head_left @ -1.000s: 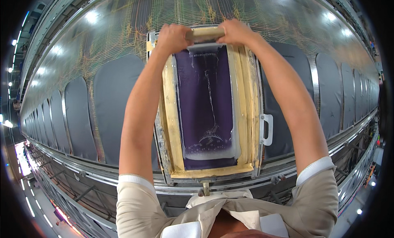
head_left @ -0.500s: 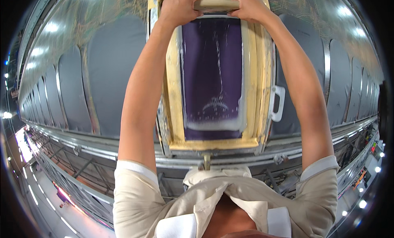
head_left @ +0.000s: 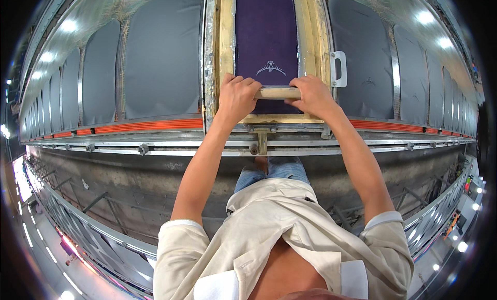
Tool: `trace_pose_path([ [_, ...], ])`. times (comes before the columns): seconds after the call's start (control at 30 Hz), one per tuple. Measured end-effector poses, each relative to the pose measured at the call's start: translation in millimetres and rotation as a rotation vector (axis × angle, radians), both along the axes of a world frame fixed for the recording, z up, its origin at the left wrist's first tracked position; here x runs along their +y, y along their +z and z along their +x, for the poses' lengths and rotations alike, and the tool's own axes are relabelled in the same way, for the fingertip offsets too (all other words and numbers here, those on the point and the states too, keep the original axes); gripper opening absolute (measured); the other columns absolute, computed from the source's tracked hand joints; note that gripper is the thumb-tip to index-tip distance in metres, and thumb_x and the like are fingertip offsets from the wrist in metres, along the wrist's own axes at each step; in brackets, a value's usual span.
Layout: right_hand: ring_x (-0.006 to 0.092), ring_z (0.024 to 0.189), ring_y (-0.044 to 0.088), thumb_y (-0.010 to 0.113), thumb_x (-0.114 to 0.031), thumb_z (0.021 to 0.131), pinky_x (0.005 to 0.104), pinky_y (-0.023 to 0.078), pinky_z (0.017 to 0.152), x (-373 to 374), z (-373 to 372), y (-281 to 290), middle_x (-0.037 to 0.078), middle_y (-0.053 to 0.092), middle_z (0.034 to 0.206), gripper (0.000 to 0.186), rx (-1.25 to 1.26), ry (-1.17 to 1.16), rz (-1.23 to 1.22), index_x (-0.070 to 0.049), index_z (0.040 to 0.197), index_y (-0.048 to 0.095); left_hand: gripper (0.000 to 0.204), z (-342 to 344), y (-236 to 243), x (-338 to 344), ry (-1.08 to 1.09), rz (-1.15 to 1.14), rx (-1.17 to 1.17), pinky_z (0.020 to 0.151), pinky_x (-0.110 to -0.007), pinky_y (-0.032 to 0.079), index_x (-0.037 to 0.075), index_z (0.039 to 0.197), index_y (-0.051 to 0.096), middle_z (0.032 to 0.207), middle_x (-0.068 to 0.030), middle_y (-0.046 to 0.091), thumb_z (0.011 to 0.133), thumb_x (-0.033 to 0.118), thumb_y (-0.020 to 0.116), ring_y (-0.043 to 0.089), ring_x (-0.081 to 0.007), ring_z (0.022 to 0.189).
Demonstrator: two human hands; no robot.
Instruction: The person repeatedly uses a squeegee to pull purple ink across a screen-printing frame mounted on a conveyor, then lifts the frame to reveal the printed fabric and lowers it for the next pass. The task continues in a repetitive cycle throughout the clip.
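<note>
My left hand (head_left: 238, 95) and my right hand (head_left: 311, 97) grip opposite ends of a pale squeegee bar (head_left: 275, 92). The bar lies across the lower end of a yellow-bordered screen-printing frame (head_left: 225, 33), over its dark purple printing area (head_left: 266, 36). A pale arched design (head_left: 271, 68) shows just above the bar, with small lettering at the top of the purple area. A white pull handle (head_left: 339, 68) is fixed to the frame's right side, a little above my right hand.
Rows of grey fabric pieces (head_left: 161, 54) lie along the long table on both sides of the frame. An orange strip (head_left: 155, 124) and a metal rail with bolts (head_left: 196, 145) run along the near edge. Railings and lights appear in the curved margins.
My hands have pulled the squeegee from the frame's far end down to its near end. The whitish smears on the purple area are mostly gone. The frame sits higher in the picture.
</note>
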State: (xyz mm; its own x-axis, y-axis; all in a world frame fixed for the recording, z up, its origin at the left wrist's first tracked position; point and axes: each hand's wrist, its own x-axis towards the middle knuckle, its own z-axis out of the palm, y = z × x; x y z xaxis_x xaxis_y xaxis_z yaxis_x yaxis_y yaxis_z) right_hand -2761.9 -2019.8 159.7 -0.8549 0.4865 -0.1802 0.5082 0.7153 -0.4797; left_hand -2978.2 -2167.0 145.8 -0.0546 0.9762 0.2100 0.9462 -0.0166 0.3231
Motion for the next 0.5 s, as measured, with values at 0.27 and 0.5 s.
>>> trace_pose_path([
  [0.27,0.0394,0.111,0.066,0.066,-0.049,0.096,0.0472,0.052,0.093,114.4,40.2,-57.0,0.017,0.072,0.117,0.045,0.248,-0.879,0.284,-0.009,0.115,0.071,0.021,4.1,8.9,-8.5,0.026,-0.024,0.094,0.089,-0.040,0.045,0.014,0.085,0.072,0.093,-0.0005,0.070,0.066,0.015,0.082,0.064,-0.0231,0.094],
  [0.5,0.0319,0.089,0.071,0.064,-0.037,0.100,0.0403,0.052,0.079,118.6,54.0,-67.5,0.015,0.075,0.097,0.033,0.336,-0.911,0.144,-0.006,0.108,0.070,0.019,-0.6,11.6,-18.3,0.057,-0.104,0.035,0.091,-0.040,0.044,0.014,0.084,0.069,0.092,-0.0007,0.068,0.068,0.012,0.077,0.064,-0.0218,0.093],
])
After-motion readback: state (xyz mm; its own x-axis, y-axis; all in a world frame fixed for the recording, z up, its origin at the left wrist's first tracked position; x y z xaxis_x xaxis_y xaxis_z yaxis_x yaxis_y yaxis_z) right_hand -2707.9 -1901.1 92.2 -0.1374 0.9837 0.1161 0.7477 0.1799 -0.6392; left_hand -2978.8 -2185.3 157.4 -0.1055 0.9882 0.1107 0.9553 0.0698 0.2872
